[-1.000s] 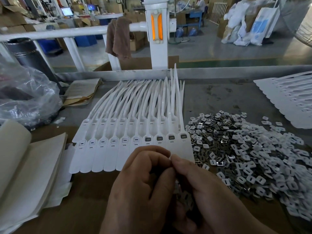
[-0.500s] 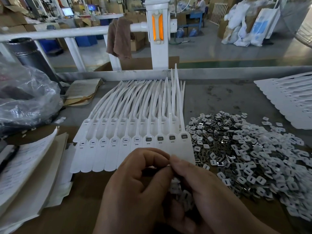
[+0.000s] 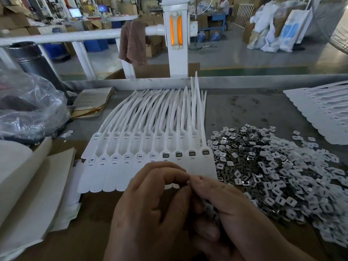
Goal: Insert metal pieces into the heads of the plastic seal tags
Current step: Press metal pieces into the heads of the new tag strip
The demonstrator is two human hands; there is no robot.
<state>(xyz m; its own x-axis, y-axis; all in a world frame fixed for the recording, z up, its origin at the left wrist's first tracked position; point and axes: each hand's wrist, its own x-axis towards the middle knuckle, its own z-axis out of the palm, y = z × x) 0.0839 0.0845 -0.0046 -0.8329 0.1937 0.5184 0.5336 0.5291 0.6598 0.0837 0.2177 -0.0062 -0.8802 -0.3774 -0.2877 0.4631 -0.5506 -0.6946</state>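
Person's left hand [image 3: 150, 213] and right hand [image 3: 237, 210], fingers curled, pinch one metal piece [image 3: 188, 182] between meeting fingertips, over the near ends of the seal tags [image 3: 131, 166]. The pile of metal pieces [image 3: 282, 166] lies just right of the tags.

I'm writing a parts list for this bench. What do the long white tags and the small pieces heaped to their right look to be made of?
The tags look like matt white moulded plastic: their thin tails curve and spring upward. The pieces are mixed: grey ones with bright glints, likely stamped metal, and dull white squares with a slot, probably plastic or coated.
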